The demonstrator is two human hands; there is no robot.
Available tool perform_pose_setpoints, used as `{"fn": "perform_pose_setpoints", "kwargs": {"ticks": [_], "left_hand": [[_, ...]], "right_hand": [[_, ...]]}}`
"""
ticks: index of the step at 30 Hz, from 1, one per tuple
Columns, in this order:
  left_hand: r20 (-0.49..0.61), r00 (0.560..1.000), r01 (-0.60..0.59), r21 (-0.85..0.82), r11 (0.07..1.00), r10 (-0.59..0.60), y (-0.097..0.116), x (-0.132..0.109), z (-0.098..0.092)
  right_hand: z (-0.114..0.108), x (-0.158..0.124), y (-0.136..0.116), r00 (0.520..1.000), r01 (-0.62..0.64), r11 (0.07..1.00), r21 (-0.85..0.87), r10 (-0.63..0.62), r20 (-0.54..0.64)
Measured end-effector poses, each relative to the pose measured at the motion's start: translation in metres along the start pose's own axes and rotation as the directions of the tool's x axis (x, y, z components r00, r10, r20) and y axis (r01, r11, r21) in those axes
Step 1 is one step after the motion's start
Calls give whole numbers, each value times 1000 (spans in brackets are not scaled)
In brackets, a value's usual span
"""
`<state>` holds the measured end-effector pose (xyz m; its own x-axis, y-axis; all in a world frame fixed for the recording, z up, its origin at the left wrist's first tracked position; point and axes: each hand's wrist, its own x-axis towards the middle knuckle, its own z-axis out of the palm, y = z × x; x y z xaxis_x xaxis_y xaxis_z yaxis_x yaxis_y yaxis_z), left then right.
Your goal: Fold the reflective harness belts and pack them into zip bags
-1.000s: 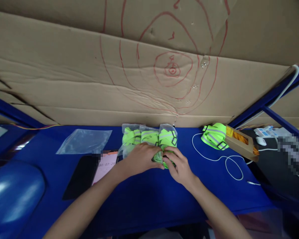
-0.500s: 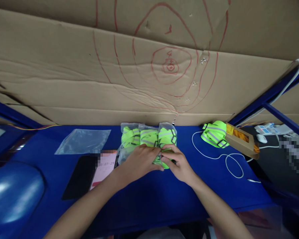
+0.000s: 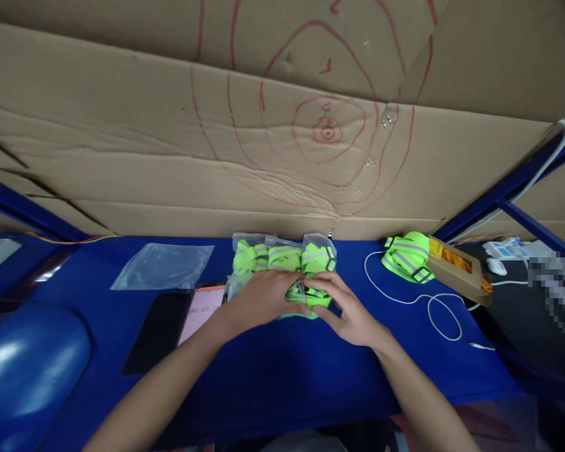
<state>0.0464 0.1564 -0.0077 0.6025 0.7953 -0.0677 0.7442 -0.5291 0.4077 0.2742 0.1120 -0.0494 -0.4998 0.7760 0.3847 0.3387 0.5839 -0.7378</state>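
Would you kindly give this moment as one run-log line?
Left hand: gripping clear bag; right hand: at green strap; beyond: three bagged straps; rightward: strap bundle beside box

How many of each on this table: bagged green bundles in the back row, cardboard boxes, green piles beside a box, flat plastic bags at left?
Bagged green bundles, back row: 3
Cardboard box: 1
Green pile beside it: 1
Flat plastic bag: 1
Total: 6
Partly hidden things at the left hand and right hand are not counted.
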Motion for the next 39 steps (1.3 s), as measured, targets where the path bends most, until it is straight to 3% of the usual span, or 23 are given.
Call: {"fn": "perform_pose_setpoints", "kwargs": {"ticks": [6,13,16,19,23,31,34,39], "left_hand": [[47,998,-27,-84,996,31,4,-6,1],[114,991,-49,-172,984,70,7,-14,-13],[98,988,-85,-284,955,117,4,-13,-17],[42,994,-83,-260,962,97,4,-12,-15],[46,986,-147,-203,968,159,6,-13,-11],[5,989,-140,-287,948,148,2,-14,-18],[-56,991,-133,-291,947,122,1,-16,-23],[-208,973,-133,-151,980,100,8,-21,-17]], "right_hand": [[13,-4,8,974,-156,959,237,190,-125],[-1,-2,-5,991,-93,980,173,108,-75],[-3,-3,-3,975,-95,987,133,119,-189],[-4,-2,-2,954,-63,989,131,98,-282],[-8,2,-7,989,41,998,39,-35,-145],[-19,26,-13,992,85,996,27,-82,-100],[-32,44,-22,993,91,996,8,-90,-73],[-44,61,-42,980,173,983,-60,-166,104]]}}
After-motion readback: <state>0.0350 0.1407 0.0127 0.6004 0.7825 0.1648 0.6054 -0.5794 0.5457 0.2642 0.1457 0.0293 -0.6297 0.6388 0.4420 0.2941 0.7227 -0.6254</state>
